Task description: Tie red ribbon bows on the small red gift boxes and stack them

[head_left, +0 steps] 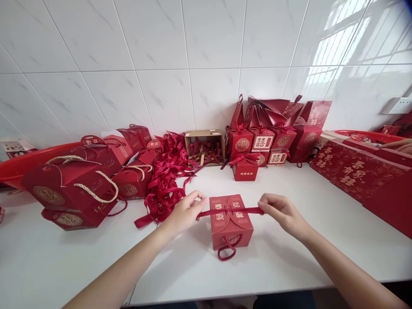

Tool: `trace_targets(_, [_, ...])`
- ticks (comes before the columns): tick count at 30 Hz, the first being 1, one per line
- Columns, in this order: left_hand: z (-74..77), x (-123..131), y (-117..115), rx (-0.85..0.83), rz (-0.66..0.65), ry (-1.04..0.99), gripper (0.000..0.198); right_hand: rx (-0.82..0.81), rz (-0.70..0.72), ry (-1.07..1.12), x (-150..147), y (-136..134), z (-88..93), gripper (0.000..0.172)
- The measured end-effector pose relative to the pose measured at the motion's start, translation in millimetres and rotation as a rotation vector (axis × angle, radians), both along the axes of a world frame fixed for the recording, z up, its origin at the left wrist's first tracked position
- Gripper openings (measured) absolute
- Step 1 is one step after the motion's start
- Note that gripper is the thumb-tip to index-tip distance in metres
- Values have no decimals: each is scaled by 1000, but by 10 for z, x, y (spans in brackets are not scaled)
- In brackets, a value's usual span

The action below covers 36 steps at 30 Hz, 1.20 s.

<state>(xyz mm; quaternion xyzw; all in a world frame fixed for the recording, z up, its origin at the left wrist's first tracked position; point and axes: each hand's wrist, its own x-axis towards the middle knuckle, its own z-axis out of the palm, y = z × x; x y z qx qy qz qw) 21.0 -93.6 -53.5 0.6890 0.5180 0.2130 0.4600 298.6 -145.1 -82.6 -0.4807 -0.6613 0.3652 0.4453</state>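
A red gift box (230, 231) with gold lettering stands on the white table in front of me, its curved top flaps closed. A dark red ribbon (247, 210) runs through the slots in the top and stretches out to both sides. To the left of the box, my left hand (189, 206) pinches one end of it. Over on the right side, my right hand (278, 210) pinches the other end between thumb and fingers. A twisted cord loop (227, 254) hangs from the box's front face.
Loose red ribbons (165, 171) lie heaped behind my left hand, beside a cardboard box (206, 133) of small strips. Gift boxes (244, 171) are stacked by the tiled wall. Bags (80, 189) stand at left, a large red carton (363, 176) at right. Another person's hand (402, 146) shows there.
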Motion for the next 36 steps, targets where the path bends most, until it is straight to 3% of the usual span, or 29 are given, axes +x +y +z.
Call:
trace_targets(3, [68, -111, 138, -118, -53, 93, 20, 104, 78, -249, 99, -61, 58, 33])
trace_targets(6, [126, -175, 274, -251, -195, 121, 19, 197, 63, -477, 107, -85, 69, 25])
trace_targets(9, [133, -162, 360, -376, -366, 83, 17, 262, -95, -610, 38, -42, 1, 30])
trace_targets(12, [77, -115, 371, -434, -475, -46, 27, 350, -269, -574, -55, 19, -86, 33])
trace_targets(16, [27, -50, 252, -343, -415, -302, 54, 594, -378, -419, -183, 34, -59, 25])
trace_targets(20, [114, 73, 28, -179, -251, -477, 34, 888, -416, -317, -327, 35, 141, 9])
trace_targets(23, [176, 207, -123, 79, -86, -475, 25, 978, -429, -272, -444, 71, 267, 14])
trace_targets(27, [122, 351, -240, 491, 3, -275, 20, 832, -416, -178, -596, 121, 293, 17])
trace_targets(31, [5, 394, -285, 819, -14, -82, 35, 417, -231, -26, -707, 126, 261, 21])
trace_targets(33, [-38, 389, -298, 902, -3, 11, 41, 233, -142, 0, -736, 121, 258, 21])
trace_targets(36, [-92, 364, -314, 886, -39, 109, 44, 94, -43, -41, -742, 125, 277, 12])
